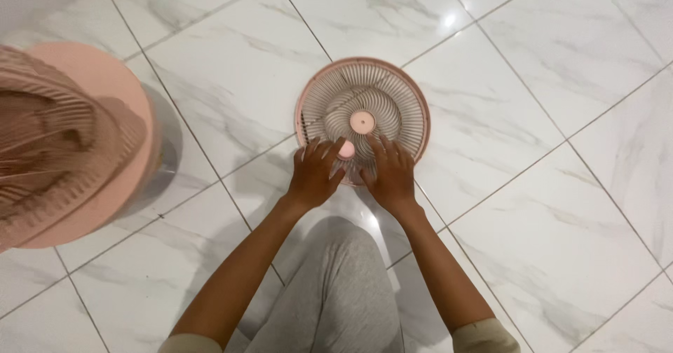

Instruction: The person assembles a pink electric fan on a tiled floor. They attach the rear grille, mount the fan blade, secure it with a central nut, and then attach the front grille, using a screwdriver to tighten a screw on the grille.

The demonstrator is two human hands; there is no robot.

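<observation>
Both hands on pink fan grille (378,93), flat on floor (533,206); we press left hand (313,176), right hand (391,178), fingers spread, gripping nothing, steadying it.

the white marble-tiled floor (533,100) lies open to the right of and beyond the round pink slatted plastic fan grille (362,111) my fingers (319,150) rest on. on the left, well apart, the big pink fan body with its ribbed guard (63,143) blocks that side. my grey-trousered knee (343,283) fills the gap between my arms.
</observation>
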